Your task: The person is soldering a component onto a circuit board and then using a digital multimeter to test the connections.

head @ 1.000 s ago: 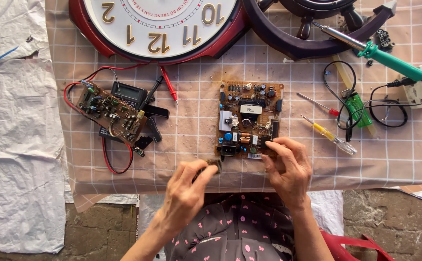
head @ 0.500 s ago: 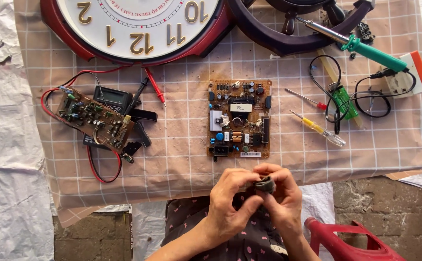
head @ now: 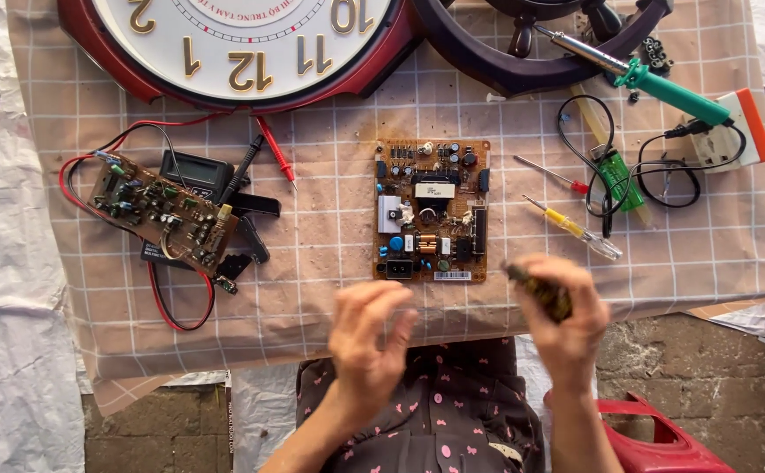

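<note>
A brown circuit board [head: 431, 210] with many small parts lies flat on the checked cloth [head: 330, 254] in front of me. My right hand [head: 557, 320] is closed around a small dark, yellowish object [head: 540, 293], just below and right of the board; the object is blurred. My left hand [head: 369, 337] hovers below the board's near left corner with fingers spread and nothing in it. The two hands are apart.
A second circuit board [head: 163, 215] with red and black wires lies on the left beside a multimeter [head: 194, 171] and its probes. A wall clock [head: 242, 39] lies at the top. A green soldering iron [head: 654, 79], two screwdrivers [head: 571, 226], a cable and a power strip [head: 728, 131] are right. A red stool [head: 662, 442] stands lower right.
My hands were together on the small object below the board. They have now separated: the right hand carries the object rightward, the left hand has let go and opened.
</note>
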